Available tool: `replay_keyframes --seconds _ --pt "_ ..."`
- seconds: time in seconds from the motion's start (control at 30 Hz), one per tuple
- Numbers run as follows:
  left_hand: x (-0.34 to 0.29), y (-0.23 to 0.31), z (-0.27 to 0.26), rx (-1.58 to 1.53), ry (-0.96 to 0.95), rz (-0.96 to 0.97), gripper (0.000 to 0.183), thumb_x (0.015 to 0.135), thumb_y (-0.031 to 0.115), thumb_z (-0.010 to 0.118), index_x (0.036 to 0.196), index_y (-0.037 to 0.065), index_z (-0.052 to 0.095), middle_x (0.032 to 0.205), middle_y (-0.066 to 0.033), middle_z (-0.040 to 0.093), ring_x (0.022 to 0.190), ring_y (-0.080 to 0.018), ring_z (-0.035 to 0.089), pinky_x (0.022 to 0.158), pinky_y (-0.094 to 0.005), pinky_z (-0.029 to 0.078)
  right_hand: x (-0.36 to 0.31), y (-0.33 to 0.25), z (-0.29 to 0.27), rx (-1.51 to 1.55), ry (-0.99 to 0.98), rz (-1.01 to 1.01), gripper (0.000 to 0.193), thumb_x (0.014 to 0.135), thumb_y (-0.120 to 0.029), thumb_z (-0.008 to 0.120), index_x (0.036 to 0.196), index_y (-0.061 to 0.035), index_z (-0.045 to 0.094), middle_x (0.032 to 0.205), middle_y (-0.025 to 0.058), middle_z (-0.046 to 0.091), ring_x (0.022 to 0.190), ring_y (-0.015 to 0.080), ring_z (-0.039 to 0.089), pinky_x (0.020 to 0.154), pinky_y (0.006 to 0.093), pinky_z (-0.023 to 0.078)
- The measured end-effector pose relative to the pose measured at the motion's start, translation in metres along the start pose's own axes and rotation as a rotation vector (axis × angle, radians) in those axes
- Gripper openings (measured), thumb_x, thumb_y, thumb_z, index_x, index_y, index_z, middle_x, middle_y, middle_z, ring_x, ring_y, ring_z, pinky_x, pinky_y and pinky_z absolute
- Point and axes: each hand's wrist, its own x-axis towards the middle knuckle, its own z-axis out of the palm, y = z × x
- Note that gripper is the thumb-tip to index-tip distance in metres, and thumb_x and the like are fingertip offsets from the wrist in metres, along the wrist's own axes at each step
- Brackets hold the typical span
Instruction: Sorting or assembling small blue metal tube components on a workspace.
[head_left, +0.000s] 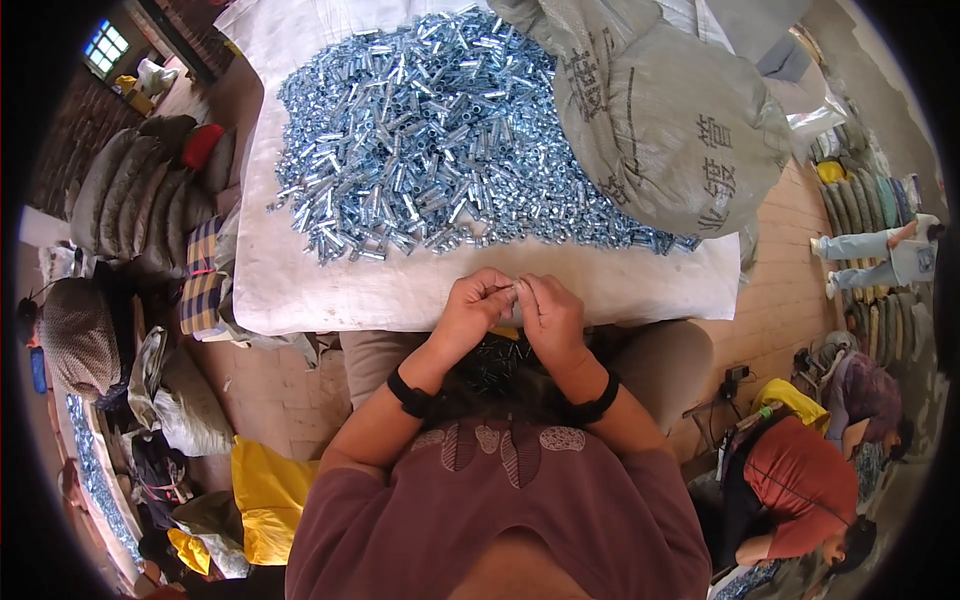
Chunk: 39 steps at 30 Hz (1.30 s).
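Observation:
My left hand (476, 308) and my right hand (551, 312) meet at the near edge of a white cloth-covered table (340, 300). The fingertips of both are pinched together and nearly touching. Whatever lies between them is too small and covered to make out. Just beyond, a wide heap of shiny bluish metal sleeves (420, 140) and smaller metal pieces spreads over the cloth. Beneath my wrists, between my knees, sits something dark with several thin metal pieces (505, 352) in it, partly hidden by my hands.
A grey woven sack (670, 130) lies over the heap's right side. Filled sacks (130, 190) are stacked at the left, with a yellow sack (268, 500) nearer. People work on both sides: one in a red shirt (805, 475), another in a patterned top (78, 335).

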Motion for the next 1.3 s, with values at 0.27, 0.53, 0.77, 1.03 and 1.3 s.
replay_keyframes --seconds 0.27,0.53,0.77,1.03,1.3 --pt "0.023 0.035 -0.021 0.894 -0.049 0.587 0.013 0.085 0.012 0.06 0.093 0.002 0.059 0.073 -0.0135 0.059 0.063 -0.0235 0.061 0.056 -0.0336 0.048 0.03 0.045 -0.013 -0.504 0.117 0.035 0.024 0.081 -0.028 0.066 0.091 -0.0069 0.064 0.077 0.0097 0.062 0.069 0.0282 0.061 0.059 0.0379 0.049" --pt "0.075 0.054 -0.04 1.748 0.153 0.6 0.009 0.076 0.002 0.052 0.083 0.003 0.058 0.087 -0.0161 0.058 0.064 -0.0275 0.064 0.055 -0.0366 0.052 0.042 0.048 0.002 -0.6 0.049 0.04 0.019 0.079 -0.025 0.068 0.085 -0.0086 0.06 0.077 0.0087 0.06 0.068 0.0281 0.061 0.06 0.0373 0.049" --pt "0.065 0.05 -0.037 1.132 0.313 0.569 0.013 0.079 0.002 0.061 0.091 0.004 0.058 0.082 -0.0135 0.06 0.064 -0.027 0.061 0.057 -0.0344 0.048 0.039 0.053 -0.003 -0.573 0.052 -0.013 0.012 0.079 -0.017 0.065 0.084 -0.0071 0.06 0.077 0.0107 0.061 0.067 0.0288 0.061 0.059 0.0381 0.05" --pt "0.028 0.02 -0.022 1.096 0.263 0.507 0.019 0.076 -0.001 0.061 0.094 0.003 0.056 0.081 -0.0167 0.062 0.071 -0.0321 0.062 0.063 -0.037 0.048 0.04 0.047 -0.011 0.078 0.009 0.327 0.016 0.078 -0.01 0.066 0.09 -0.0011 0.063 0.08 0.0119 0.065 0.064 0.0212 0.062 0.059 0.0311 0.05" --pt "0.02 0.013 -0.024 0.78 0.286 0.486 0.015 0.081 0.001 0.06 0.096 0.001 0.058 0.077 -0.0101 0.064 0.061 -0.0209 0.059 0.054 -0.0305 0.046 0.027 0.019 -0.013 0.698 -0.042 0.507 0.02 0.088 -0.011 0.06 0.103 0.0014 0.065 0.076 0.0039 0.062 0.063 0.0073 0.056 0.052 0.0217 0.045"
